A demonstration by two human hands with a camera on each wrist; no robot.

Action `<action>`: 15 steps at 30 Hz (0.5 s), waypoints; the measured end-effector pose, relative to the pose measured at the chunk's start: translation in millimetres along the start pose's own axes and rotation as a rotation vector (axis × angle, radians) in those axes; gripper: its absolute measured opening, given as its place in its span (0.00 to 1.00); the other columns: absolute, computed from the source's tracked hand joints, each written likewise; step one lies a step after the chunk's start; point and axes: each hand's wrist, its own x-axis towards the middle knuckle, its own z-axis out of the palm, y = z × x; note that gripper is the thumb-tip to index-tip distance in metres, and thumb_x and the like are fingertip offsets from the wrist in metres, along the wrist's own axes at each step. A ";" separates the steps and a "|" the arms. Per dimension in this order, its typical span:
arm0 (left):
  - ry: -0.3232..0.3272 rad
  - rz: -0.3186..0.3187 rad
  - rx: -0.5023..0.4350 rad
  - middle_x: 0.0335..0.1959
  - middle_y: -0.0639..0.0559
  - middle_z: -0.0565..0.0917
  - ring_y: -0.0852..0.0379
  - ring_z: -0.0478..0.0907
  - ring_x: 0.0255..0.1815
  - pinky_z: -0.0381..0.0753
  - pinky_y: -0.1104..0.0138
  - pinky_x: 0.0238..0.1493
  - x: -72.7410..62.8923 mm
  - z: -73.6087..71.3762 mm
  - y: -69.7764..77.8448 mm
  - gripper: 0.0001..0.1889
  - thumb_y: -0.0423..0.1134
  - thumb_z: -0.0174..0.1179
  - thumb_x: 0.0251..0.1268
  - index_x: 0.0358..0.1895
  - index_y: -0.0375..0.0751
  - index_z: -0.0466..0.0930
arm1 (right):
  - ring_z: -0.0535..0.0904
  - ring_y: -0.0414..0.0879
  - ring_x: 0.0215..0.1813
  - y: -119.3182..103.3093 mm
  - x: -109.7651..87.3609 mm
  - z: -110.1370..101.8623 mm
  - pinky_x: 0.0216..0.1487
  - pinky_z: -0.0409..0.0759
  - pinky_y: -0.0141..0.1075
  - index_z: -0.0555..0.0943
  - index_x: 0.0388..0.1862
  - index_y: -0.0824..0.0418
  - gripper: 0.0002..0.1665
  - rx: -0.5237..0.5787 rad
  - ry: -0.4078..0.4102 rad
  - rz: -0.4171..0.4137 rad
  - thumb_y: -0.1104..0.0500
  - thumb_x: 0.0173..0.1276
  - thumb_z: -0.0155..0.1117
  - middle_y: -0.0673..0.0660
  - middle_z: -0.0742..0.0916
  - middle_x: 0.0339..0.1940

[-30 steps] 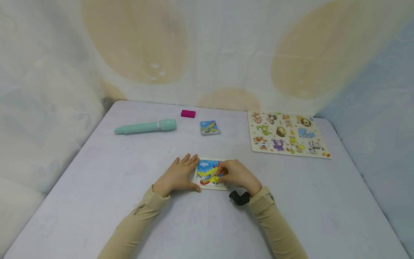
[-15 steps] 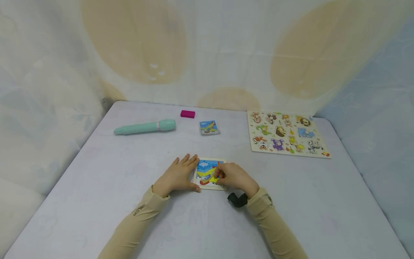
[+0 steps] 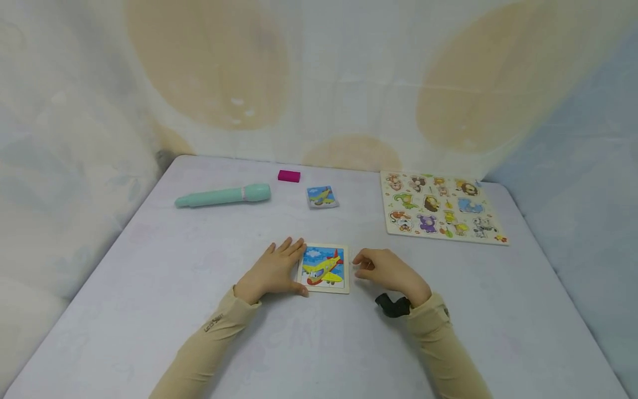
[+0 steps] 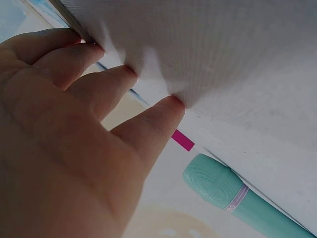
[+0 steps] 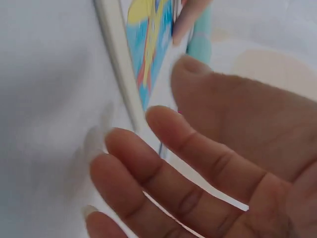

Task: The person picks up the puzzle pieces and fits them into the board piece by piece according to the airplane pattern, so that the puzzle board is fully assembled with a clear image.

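Note:
A small square jigsaw puzzle with a yellow airplane on blue lies in a pale wooden frame at the middle of the table. Its picture looks whole. My left hand rests beside it with fingers spread, index finger and thumb touching the left edge of the frame. Just right of the frame, my right hand hovers with loosely bent fingers and nothing between them. In the right wrist view the thumb and fingers of the right hand stand apart, near the frame's edge.
Behind the puzzle lies a small airplane picture card. Further back are a magenta block and a teal microphone-shaped toy. At the back right is an animal peg puzzle board. A black strap hangs at the right wrist.
My right hand has let go of the puzzle piece at the lower right of the picture and moved right, off the frame. The left hand has stayed put.

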 end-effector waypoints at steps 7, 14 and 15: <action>0.005 0.005 -0.005 0.79 0.48 0.54 0.42 0.46 0.80 0.47 0.40 0.75 -1.1 2.0 -2.3 0.57 0.65 0.71 0.44 0.76 0.41 0.55 | 0.80 0.57 0.54 19.0 -13.0 -4.6 0.52 0.80 0.49 0.79 0.56 0.62 0.20 -0.136 0.272 0.016 0.56 0.68 0.64 0.61 0.84 0.54; 0.029 -0.005 0.027 0.78 0.48 0.55 0.42 0.47 0.80 0.47 0.40 0.75 -1.7 -0.1 -5.3 0.57 0.67 0.69 0.45 0.76 0.42 0.54 | 0.63 0.66 0.73 32.9 -9.8 2.7 0.68 0.64 0.61 0.63 0.74 0.58 0.46 -0.395 0.538 -0.056 0.41 0.62 0.67 0.66 0.67 0.74; 0.046 -0.010 0.050 0.78 0.48 0.55 0.42 0.47 0.80 0.47 0.40 0.75 -2.0 -1.9 -6.0 0.56 0.68 0.67 0.46 0.76 0.43 0.54 | 0.60 0.66 0.74 33.6 -9.3 4.1 0.70 0.61 0.62 0.60 0.76 0.56 0.48 -0.416 0.541 -0.041 0.39 0.63 0.65 0.66 0.64 0.76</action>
